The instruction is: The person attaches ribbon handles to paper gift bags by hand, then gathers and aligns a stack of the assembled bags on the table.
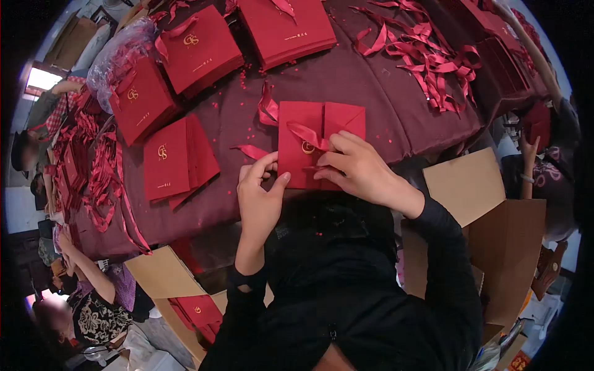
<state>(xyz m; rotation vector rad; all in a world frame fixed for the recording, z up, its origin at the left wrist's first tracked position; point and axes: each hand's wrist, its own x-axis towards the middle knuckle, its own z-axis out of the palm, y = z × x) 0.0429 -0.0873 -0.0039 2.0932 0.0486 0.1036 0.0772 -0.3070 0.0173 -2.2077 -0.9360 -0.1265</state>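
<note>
A red folder [296,167] with a gold emblem and a centre slit lies in front of me at the table's near edge. My left hand [261,191] grips its lower left edge, thumb on the front and fingers curled at the side. Over the folder's middle, my right hand [362,167] is closed in a pinch on a shiny red ribbon [303,135], partly covering the emblem. Loose ribbon ends [267,106] stick out past the folder's left side.
Stacks of red folders [201,52] stand at the far left, beside a pair of folders [167,161]. Loose ribbons [433,68] are heaped at the far right. Open cardboard boxes [507,247] flank me below the dark red tablecloth [365,86]. Other people work at both sides.
</note>
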